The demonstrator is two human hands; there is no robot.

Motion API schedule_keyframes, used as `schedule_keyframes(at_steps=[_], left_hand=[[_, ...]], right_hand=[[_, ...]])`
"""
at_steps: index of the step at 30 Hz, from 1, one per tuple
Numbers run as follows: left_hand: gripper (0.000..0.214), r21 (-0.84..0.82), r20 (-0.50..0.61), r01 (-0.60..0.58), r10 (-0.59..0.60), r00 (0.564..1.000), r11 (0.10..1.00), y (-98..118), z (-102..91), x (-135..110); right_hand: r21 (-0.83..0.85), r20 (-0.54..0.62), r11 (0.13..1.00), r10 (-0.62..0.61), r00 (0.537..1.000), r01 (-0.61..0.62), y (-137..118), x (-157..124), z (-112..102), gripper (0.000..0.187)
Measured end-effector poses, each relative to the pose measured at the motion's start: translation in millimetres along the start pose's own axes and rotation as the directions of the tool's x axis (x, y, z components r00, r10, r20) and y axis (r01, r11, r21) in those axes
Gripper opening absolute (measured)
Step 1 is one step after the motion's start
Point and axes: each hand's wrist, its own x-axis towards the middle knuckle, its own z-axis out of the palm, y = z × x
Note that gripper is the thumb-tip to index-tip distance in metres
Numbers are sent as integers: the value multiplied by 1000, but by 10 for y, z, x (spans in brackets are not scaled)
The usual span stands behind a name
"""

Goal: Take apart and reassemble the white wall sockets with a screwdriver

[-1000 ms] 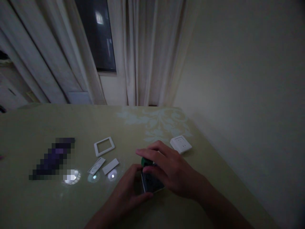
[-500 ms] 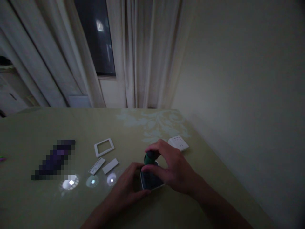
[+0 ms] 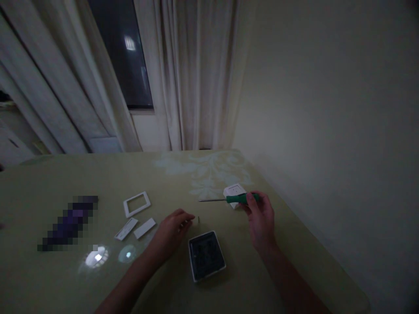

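Observation:
My right hand [image 3: 260, 218] grips the green handle of a screwdriver [image 3: 235, 199], held level with its thin shaft pointing left. Behind it lies a white wall socket [image 3: 231, 190], partly hidden by the handle and fingers. My left hand [image 3: 173, 229] is over the table with its fingers curved and slightly apart. Just past its fingertips is a small thin screw [image 3: 198, 220], with a narrow gap between them. Nearer me, a square dark device with a white rim [image 3: 207, 256] lies on the table, touched by neither hand.
To the left lie a white rectangular frame [image 3: 136, 204] and two narrow white strips, one a plain cover [image 3: 145, 228] and one with slots [image 3: 126, 229]. A pixelated dark object [image 3: 70, 222] is farther left. The tabletop [image 3: 170, 179] meets a wall on the right.
My right hand has lifted the screwdriver off the dark device and swung it level, to the right. My left hand has let go of the device and moved forward beside the screw.

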Motion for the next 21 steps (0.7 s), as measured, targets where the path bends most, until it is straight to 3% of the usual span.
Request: schedule_keyframes(at_steps=[4,9,13,17,21], left_hand=[[31,36,64,-78,75,995,996,-41,109,251],[29,50,55,-86,83,995,995,-80,215,114],[20,-1,-32,-23,23,999,1000,-138,230,-31],[17,-153,-126,78,-98,987,985,-189,201,-19],[30,-342,-142,108,-165,976,933,-127,141,34]], right_hand=[[17,-18,998,53,998,-53,30,13,-55,48],[8,-25,996,94,995,-94,68,50,-103,49],[-2,-3,991,131,991,-131,102,20,-93,48],[-10,22,988,153,988,-152,111,-25,-82,49],[-17,35,987,161,986,-161,112,-30,-98,49]])
